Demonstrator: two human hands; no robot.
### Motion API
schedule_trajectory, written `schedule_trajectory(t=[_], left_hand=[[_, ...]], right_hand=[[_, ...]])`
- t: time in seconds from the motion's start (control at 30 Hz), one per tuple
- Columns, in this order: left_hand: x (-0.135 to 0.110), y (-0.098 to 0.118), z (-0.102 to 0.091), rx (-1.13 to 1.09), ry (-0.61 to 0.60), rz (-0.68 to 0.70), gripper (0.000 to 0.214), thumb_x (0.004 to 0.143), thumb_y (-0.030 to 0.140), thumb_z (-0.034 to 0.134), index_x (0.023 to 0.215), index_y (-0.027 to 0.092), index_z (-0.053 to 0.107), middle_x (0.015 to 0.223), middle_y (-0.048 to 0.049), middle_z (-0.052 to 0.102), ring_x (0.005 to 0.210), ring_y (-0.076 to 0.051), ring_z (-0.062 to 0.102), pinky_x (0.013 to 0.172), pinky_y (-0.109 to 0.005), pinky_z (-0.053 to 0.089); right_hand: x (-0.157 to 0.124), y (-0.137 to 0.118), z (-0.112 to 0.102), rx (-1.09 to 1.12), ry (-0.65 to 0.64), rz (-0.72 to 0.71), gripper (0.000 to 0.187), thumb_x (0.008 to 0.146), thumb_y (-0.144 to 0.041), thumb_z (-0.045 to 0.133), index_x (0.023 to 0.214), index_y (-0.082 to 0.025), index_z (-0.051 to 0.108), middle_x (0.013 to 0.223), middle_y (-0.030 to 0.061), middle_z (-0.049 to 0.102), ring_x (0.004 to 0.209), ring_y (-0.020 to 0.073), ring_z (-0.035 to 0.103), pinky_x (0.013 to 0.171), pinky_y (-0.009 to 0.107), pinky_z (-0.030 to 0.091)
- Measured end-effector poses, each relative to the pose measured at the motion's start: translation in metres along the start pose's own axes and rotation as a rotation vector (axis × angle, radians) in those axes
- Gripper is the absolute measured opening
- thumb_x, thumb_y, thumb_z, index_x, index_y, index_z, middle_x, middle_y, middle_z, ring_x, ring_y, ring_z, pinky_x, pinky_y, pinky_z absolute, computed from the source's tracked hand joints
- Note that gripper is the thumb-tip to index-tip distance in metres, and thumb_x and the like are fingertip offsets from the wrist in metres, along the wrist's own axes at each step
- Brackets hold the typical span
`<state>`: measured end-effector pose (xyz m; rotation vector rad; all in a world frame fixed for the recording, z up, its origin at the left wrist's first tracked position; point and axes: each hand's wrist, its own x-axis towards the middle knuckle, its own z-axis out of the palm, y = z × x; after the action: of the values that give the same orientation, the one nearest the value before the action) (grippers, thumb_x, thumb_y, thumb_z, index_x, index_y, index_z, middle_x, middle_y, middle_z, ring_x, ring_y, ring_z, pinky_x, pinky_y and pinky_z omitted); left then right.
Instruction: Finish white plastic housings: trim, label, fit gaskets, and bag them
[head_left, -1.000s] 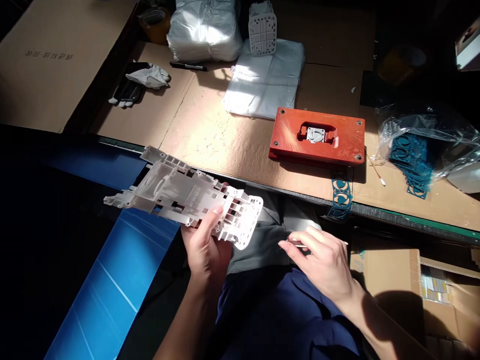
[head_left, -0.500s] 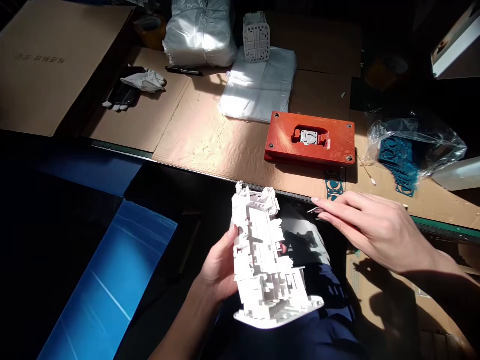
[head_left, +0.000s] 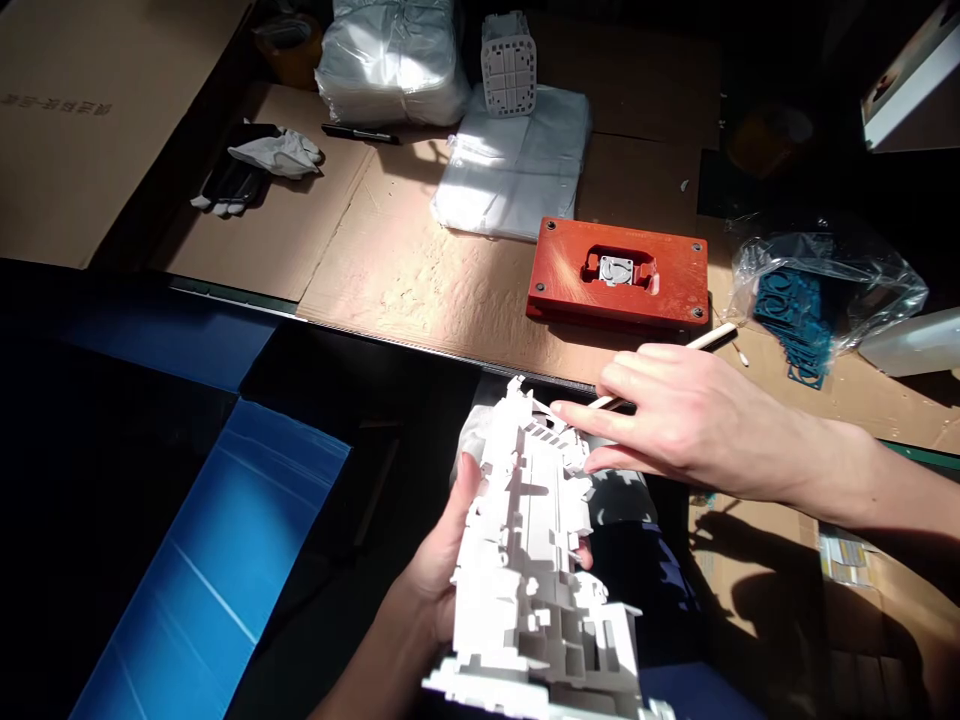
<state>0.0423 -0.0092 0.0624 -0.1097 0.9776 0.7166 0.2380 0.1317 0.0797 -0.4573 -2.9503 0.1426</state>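
My left hand (head_left: 442, 545) grips a white moulded plastic housing (head_left: 544, 510) from its left side, thumb on the near edge and a fingertip showing on the right. The housing has many ribs and slots and is tilted, its far end towards the table. In my right hand (head_left: 675, 410) is a slim white stick-like tool (head_left: 712, 336), held like a pen. The right fingers are at the far end of the housing; the tool's working tip is hard to make out there. The red fixture block (head_left: 622, 270) on the table carries a small grey metal part (head_left: 616, 270) in its recess.
Cardboard covers the table (head_left: 375, 270). On it are a plastic bag of blue gaskets (head_left: 795, 310), a cotton swab (head_left: 741, 352), stacked clear bags (head_left: 514, 165), another white plastic part (head_left: 509, 75), gloves (head_left: 259, 165) and a black pen (head_left: 360, 133). A blue panel (head_left: 217, 560) stands at left.
My right hand has moved left with the tool, from beside the housing to its far end. The housing has come nearer and tilted. The blue gasket at the table's front edge is no longer visible.
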Motion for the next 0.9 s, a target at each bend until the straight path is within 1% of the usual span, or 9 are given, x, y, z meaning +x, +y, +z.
schedule_trajectory(t=[0.1,0.2,0.27,0.43,0.53,0.63,0.7,0.77,0.9], left_hand=[[0.003,-0.001,-0.002,0.038,0.008,0.002,0.11,0.074,0.095,0.003,0.096,0.018,0.079,0.067,-0.0107,0.073,0.054,-0.016,0.07,0.067,-0.034,0.055],[0.004,0.0,-0.008,-0.013,-0.058,-0.012,0.108,0.074,0.097,0.013,0.102,0.016,0.077,0.071,-0.0136,0.075,0.055,-0.016,0.07,0.065,-0.03,0.055],[0.004,-0.001,-0.012,-0.039,-0.089,-0.027,0.107,0.071,0.099,0.018,0.098,0.014,0.077,0.072,-0.0154,0.075,0.059,-0.018,0.072,0.067,-0.03,0.055],[0.008,-0.005,-0.02,-0.037,-0.107,-0.048,0.114,0.065,0.103,0.019,0.098,0.011,0.077,0.074,-0.0174,0.074,0.073,-0.028,0.076,0.074,-0.038,0.057],[0.01,-0.004,-0.025,-0.016,-0.142,-0.017,0.105,0.068,0.101,0.026,0.102,0.016,0.077,0.085,-0.0171,0.077,0.083,-0.034,0.077,0.082,-0.047,0.057],[0.011,-0.002,-0.03,0.022,-0.241,-0.005,0.093,0.069,0.097,0.043,0.102,0.017,0.078,0.095,-0.0168,0.078,0.093,-0.037,0.076,0.09,-0.053,0.055],[0.011,-0.002,-0.031,0.002,-0.272,-0.017,0.09,0.071,0.093,0.049,0.106,0.015,0.077,0.097,-0.0176,0.078,0.097,-0.036,0.075,0.091,-0.049,0.055],[0.013,-0.002,-0.029,-0.058,-0.271,-0.028,0.081,0.075,0.085,0.057,0.109,0.014,0.077,0.098,-0.0175,0.078,0.096,-0.034,0.075,0.09,-0.044,0.056],[0.02,0.0,-0.022,-0.17,-0.286,-0.022,0.057,0.082,0.058,0.066,0.115,0.012,0.075,0.104,-0.0174,0.078,0.094,-0.031,0.075,0.087,-0.04,0.057]], right_hand=[[0.0,-0.001,0.0,-0.041,-0.004,-0.017,0.046,0.101,-0.055,0.05,0.124,-0.019,0.069,0.082,0.0059,0.059,0.072,0.0195,0.048,0.065,0.034,0.035],[0.001,-0.002,0.0,-0.064,-0.001,-0.019,0.048,0.101,-0.056,0.049,0.121,-0.018,0.07,0.08,0.0058,0.058,0.072,0.0196,0.047,0.065,0.034,0.035],[0.001,-0.002,0.0,-0.049,0.001,-0.014,0.045,0.101,-0.055,0.05,0.118,-0.019,0.071,0.078,0.0049,0.057,0.07,0.019,0.047,0.064,0.034,0.035],[-0.005,0.001,0.0,0.04,-0.01,0.026,0.042,0.1,-0.054,0.052,0.109,-0.02,0.074,0.074,0.0032,0.057,0.065,0.0168,0.047,0.061,0.032,0.034],[-0.01,0.002,0.003,0.168,-0.024,0.124,0.043,0.098,-0.058,0.055,0.11,-0.021,0.074,0.072,0.0015,0.06,0.061,0.0148,0.049,0.057,0.031,0.033],[-0.01,-0.002,0.012,0.414,0.005,0.268,0.024,0.098,-0.04,0.062,0.108,-0.021,0.073,0.08,0.0001,0.068,0.065,0.0127,0.058,0.058,0.027,0.038],[-0.007,-0.009,0.019,0.579,0.019,0.337,0.015,0.095,-0.025,0.062,0.103,-0.02,0.073,0.085,0.0007,0.072,0.07,0.0126,0.063,0.061,0.025,0.042],[-0.004,-0.015,0.024,0.684,0.047,0.394,0.015,0.091,-0.015,0.06,0.096,-0.018,0.074,0.085,0.002,0.073,0.071,0.0133,0.064,0.062,0.025,0.045],[-0.008,-0.024,0.028,0.825,0.178,0.563,0.016,0.085,-0.01,0.062,0.086,-0.018,0.075,0.08,0.0005,0.073,0.067,0.0127,0.065,0.06,0.023,0.047]])
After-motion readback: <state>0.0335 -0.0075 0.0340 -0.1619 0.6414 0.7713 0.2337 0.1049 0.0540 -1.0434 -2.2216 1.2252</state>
